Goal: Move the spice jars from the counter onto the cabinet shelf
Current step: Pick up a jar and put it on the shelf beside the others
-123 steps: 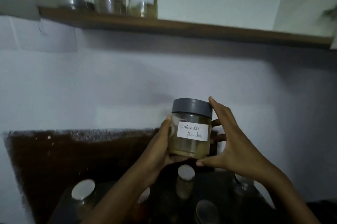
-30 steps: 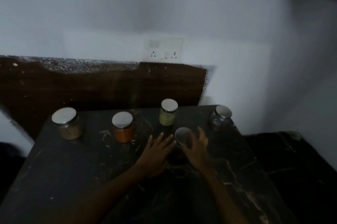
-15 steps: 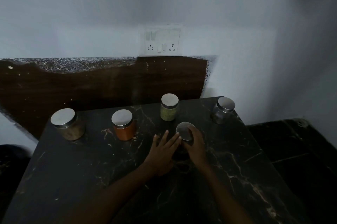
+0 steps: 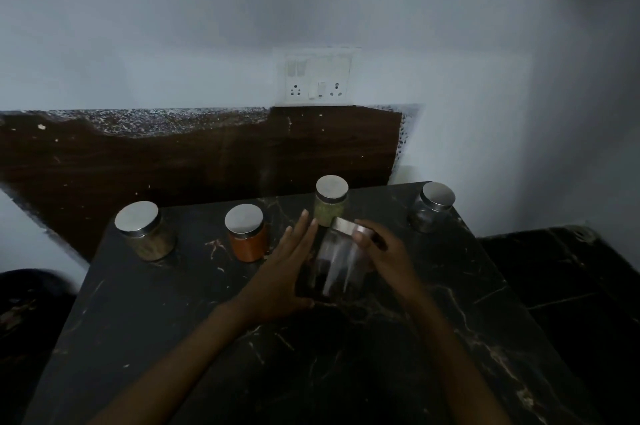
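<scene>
You are gripping a dark-filled glass jar point(image 4: 337, 265) tilted above the black marble counter point(image 4: 346, 365), left hand point(image 4: 280, 281) flat-fingered against its side, right hand point(image 4: 388, 256) curling fingers around its lid.

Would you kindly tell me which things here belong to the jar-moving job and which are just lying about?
Job:
- held jar, between left hand and right hand
- tan jar
- orange jar
- green jar
- dark jar
- counter

Lying about:
- wall socket
- brown backsplash
</scene>
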The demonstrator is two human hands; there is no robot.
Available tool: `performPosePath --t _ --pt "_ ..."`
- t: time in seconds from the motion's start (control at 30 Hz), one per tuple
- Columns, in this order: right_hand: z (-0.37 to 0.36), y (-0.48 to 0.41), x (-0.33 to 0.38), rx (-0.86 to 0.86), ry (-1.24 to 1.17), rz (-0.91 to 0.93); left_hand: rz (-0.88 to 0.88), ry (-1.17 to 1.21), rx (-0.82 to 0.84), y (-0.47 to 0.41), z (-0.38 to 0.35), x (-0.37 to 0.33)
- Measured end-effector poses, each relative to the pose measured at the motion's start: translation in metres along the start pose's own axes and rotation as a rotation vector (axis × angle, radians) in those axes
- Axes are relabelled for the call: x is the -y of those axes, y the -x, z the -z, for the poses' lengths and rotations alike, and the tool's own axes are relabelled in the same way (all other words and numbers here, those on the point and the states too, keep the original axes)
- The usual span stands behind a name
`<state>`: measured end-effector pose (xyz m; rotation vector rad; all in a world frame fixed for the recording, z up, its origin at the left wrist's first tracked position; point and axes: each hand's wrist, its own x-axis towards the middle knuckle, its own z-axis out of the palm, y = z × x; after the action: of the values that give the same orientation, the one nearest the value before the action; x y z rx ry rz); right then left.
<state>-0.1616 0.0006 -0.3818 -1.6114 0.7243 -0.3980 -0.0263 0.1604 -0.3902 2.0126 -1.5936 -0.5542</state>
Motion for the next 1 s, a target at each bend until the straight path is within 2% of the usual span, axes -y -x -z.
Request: performPosePath --t 0.13,0.37,0.57,0.67,0.8,0.9,1.0 --pt "-0.001 0.016 0.015 0.074 -0.026 0.0 -0.023 0.14 0.052 0.017 0.003 -0.011" --pt "-0.012 0.028 0.024 0.098 0.184 -0.007 0.043 0.436 0.071 0.036 -0.005 -0.019" --pt "-0.022 0.037 0.025 0.08 0.283 0.004 0.056 0.465 0.044 0.045 -0.013 -0.029" --pt "-0.019 0.043 0.027 0.113 0.207 0.033 0.06 0.509 0.025 0.049 -0.012 -0.028" --pt "-0.009 0.054 0.028 0.254 -0.004 0.028 0.078 0.82 0.079 0.054 -0.004 -0.024" --pt "-0.001 0.059 0.028 0.388 -0.027 0.038 0.074 0.971 0.13 0.058 0.0 -0.025" --pt "0.0 0.061 0.029 0.4 -0.041 0.044 0.076 1.108 0.191 0.061 0.002 -0.026"
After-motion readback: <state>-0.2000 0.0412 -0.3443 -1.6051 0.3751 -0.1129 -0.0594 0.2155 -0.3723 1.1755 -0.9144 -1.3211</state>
